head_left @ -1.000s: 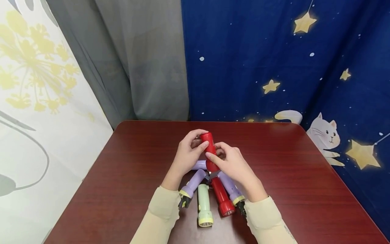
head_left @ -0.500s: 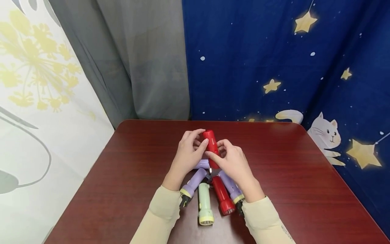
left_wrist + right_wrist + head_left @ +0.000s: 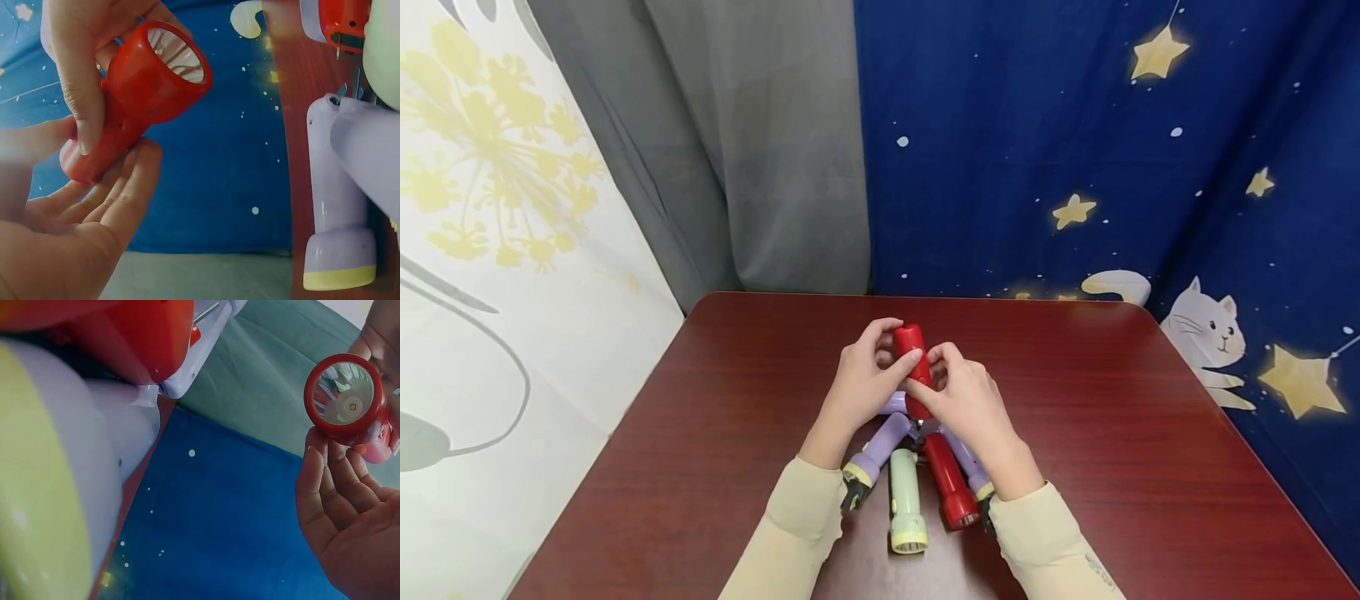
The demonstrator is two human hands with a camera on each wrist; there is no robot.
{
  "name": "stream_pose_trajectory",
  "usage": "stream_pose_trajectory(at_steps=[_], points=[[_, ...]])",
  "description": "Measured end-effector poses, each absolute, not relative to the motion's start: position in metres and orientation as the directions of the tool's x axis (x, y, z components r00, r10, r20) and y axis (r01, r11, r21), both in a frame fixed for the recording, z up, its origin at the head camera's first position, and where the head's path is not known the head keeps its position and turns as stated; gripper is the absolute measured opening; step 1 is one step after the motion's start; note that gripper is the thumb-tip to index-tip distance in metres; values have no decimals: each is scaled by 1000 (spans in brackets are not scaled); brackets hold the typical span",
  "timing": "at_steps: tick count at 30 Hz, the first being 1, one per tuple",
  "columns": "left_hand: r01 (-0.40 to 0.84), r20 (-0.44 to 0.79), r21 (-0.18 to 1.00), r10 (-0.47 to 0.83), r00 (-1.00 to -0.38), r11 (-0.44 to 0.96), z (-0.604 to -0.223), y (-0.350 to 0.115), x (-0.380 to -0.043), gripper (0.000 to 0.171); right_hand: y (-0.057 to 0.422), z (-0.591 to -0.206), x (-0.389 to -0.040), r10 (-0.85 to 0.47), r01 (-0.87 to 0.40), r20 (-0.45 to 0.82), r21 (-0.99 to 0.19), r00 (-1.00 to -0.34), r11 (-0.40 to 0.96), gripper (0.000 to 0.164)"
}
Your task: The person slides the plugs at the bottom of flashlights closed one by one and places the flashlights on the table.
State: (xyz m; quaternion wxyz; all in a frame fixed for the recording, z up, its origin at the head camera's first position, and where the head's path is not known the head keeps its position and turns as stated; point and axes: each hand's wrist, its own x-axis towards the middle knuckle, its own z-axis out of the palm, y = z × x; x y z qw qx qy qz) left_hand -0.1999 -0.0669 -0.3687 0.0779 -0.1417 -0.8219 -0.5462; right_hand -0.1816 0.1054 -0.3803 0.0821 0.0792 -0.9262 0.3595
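Note:
Both hands hold a red flashlight [image 3: 910, 358] above the middle of the table, its tail end up and away from the body. The left hand [image 3: 859, 385] has its thumb across the barrel and fingers at the tail end. Lower on the barrel, the right hand [image 3: 967, 402] grips with bent fingers and thumb. In the left wrist view the held flashlight [image 3: 140, 94] shows its wide head and lens. The right wrist view shows the round lens [image 3: 344, 397] face on. Beneath the hands lie a second red flashlight [image 3: 951, 483], a pale green flashlight [image 3: 906, 500] and several lavender ones.
The lavender flashlights include one at left [image 3: 876, 450], one behind [image 3: 892, 403] and one partly hidden by the right arm [image 3: 967, 462]. They lie fanned out, tail ends together, with metal prongs [image 3: 357, 81] there. The dark red table [image 3: 737, 383] meets grey and blue curtains behind.
The red flashlight has been turned in the hands: pale lettering seen half a second ago is no longer visible. Its tail end has shifted slightly left. The flashlights on the table stay put.

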Motion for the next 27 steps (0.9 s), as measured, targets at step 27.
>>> stream_pose_trajectory(at_steps=[27], points=[[342, 255, 870, 268, -929, 356, -372, -69, -198, 49, 107, -374, -183, -240, -346, 250, -654, -938, 672, 82]])
